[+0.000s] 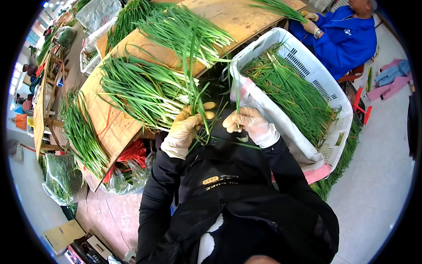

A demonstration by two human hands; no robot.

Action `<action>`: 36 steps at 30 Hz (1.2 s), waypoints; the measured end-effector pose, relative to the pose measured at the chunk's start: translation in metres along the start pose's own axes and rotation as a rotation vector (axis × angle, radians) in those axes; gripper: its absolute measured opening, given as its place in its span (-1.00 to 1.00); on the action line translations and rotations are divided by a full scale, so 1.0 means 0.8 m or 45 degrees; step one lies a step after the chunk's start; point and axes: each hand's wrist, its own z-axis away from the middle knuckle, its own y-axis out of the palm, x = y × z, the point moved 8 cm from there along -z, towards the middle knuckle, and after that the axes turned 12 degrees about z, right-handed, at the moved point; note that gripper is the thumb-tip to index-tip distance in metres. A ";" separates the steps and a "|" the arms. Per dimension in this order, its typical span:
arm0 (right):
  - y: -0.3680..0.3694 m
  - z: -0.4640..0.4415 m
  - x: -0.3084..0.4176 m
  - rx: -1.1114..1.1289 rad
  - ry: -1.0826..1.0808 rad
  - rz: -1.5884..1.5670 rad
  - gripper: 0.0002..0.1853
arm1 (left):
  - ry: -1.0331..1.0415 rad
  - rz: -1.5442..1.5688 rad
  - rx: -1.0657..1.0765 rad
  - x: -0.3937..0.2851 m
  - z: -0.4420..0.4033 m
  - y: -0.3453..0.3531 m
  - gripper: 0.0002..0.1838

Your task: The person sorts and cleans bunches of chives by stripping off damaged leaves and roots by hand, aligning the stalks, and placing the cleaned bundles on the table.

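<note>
My left hand, in a pale glove, is closed round a few green chive stalks that rise upright above it. Across from it, my gloved right hand pinches a thin chive leaf between thumb and fingers. The two hands are apart, over my black apron, where loose leaf scraps lie. Just beyond my left hand, a large pile of chives rests on the wooden board, white ends towards me. Another chive bundle lies behind it.
To my right stands a white plastic crate holding chives. A co-worker in a blue jacket sits beyond it, gloved hands on chives. More chives lie at the board's left edge, above plastic bags. Red ties hang below the board.
</note>
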 end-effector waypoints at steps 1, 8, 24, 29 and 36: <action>0.000 0.000 0.001 -0.018 0.011 0.095 -0.60 | -0.028 -0.004 0.023 0.004 -0.001 0.004 -0.61; 0.011 -0.007 -0.023 -0.132 0.187 0.048 -0.86 | -0.014 0.026 -0.058 0.024 -0.003 0.014 -0.64; 0.034 -0.021 -0.030 -0.004 0.119 0.223 -0.83 | 0.009 0.240 -0.108 0.038 -0.008 -0.003 -0.74; 0.017 -0.019 -0.010 -0.441 -0.203 0.335 -0.79 | 0.148 0.405 -0.068 0.025 -0.013 -0.005 -0.73; -0.050 0.014 -0.128 -0.376 0.176 1.030 -0.73 | 0.421 0.512 0.277 -0.056 -0.022 0.007 -0.64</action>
